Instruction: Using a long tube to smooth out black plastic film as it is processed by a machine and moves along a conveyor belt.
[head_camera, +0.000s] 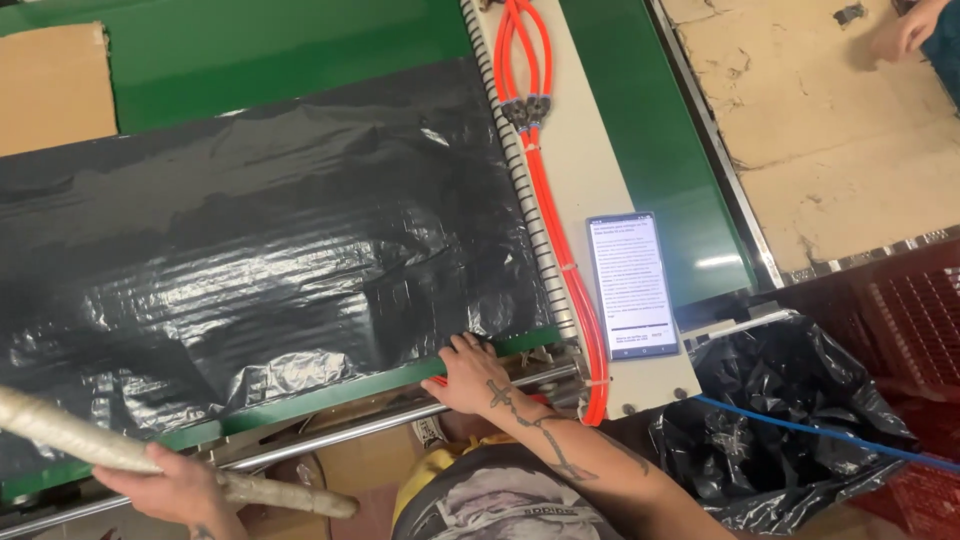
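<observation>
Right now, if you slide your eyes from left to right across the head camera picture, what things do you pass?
Cardboard → black plastic sheet → orange cables → phone → black bag → red crate.

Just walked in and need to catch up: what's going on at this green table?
A person stands at the green table, over which a black plastic sheet lies spread. Their right hand rests on the sheet's near edge, and their left hand grips a pale wrapped stick. A phone lies lit beside orange cables.
</observation>
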